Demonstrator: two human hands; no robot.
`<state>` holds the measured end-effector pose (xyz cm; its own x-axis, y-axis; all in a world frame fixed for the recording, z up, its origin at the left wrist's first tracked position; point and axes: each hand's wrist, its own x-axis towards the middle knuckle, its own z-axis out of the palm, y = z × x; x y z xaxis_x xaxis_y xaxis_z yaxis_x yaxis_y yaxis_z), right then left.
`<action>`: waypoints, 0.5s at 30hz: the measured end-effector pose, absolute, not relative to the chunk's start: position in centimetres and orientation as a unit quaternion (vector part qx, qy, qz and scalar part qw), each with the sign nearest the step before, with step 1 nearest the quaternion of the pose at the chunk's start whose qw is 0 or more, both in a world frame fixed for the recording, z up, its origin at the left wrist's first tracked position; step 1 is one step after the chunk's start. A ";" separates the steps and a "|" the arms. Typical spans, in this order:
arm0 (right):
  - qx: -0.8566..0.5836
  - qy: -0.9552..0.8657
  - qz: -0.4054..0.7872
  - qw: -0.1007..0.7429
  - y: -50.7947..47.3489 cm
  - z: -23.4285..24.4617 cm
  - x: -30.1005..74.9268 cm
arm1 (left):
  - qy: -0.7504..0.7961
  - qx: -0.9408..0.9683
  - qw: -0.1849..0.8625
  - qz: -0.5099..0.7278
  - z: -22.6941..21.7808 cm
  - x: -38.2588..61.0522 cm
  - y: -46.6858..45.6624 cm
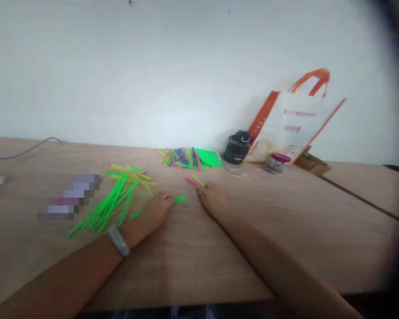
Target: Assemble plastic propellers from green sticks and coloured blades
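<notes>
My left hand (158, 208), with a pale band on its wrist, is closed around a bright green strip (179, 199). One end pokes out past the fingertips and a green piece shows behind the hand. In my right hand (213, 199) a pink strip (193, 182) and a thin yellow-green strip (197, 180) are pinched, pointing up and to the left. A loose pile of long green strips (115, 201) lies left of my left hand, with yellow strips (118, 168) at its far end. The two hands are apart, low over the table.
Mixed coloured strips (182, 158) lie in a bundle near the wall, beside a dark bottle (236, 148). A pink-lidded jar (277, 164) and a white-and-orange bag (295, 119) stand to the right. A blurred-out flat object (71, 195) and a cable (29, 151) are left on the wooden table (306, 221).
</notes>
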<state>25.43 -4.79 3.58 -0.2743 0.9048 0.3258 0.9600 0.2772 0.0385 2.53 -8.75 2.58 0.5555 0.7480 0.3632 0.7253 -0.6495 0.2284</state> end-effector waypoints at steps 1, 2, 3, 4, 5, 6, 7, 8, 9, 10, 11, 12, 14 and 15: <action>-0.588 -0.790 -0.117 0.126 -4.8 3.6 25.5 | 0.417 0.882 0.020 0.219 2.7 2.6 -8.9; -0.585 -0.791 -0.119 0.134 -4.9 3.6 25.5 | 0.416 0.882 0.014 0.220 2.8 2.7 -9.1; -0.579 -0.793 -0.121 0.144 -5.0 3.6 25.5 | 0.414 0.883 0.006 0.222 3.0 2.7 -9.4; -0.570 -0.798 -0.121 0.155 -5.2 3.6 25.5 | 0.411 0.883 -0.003 0.225 3.3 2.8 -9.7; -0.561 -0.803 -0.119 0.166 -5.4 3.6 25.4 | 0.407 0.884 -0.012 0.231 3.7 2.8 -10.1; -0.551 -0.808 -0.115 0.176 -5.6 3.6 25.4 | 0.405 0.882 -0.022 0.239 4.1 2.6 -10.4; -0.541 -0.812 -0.110 0.187 -5.9 3.6 25.3 | 0.405 0.878 -0.034 0.253 4.7 2.4 -10.7; -0.532 -0.817 -0.104 0.197 -6.1 3.6 25.2 | 0.410 0.869 -0.050 0.272 5.2 2.0 -10.8; -0.524 -0.821 -0.098 0.204 -6.3 3.6 25.1 | 0.420 0.856 -0.068 0.294 5.9 1.4 -10.9; -0.518 -0.825 -0.091 0.209 -6.5 3.6 25.0 | 0.440 0.835 -0.089 0.319 6.6 0.7 -10.8; -0.511 -0.828 -0.086 0.213 -6.7 3.6 24.9 | 0.468 0.807 -0.111 0.343 7.3 -0.2 -10.6; -0.504 -0.832 -0.080 0.219 -6.8 3.6 24.8 | 0.504 0.775 -0.132 0.357 8.0 -1.2 -10.3; -0.492 -0.836 -0.071 0.232 -7.0 3.6 24.6 | 0.594 0.715 -0.159 0.333 9.3 -3.3 -9.5; -0.486 -0.838 -0.066 0.239 -7.1 3.6 24.5 | 0.643 0.684 -0.167 0.300 9.8 -4.4 -9.2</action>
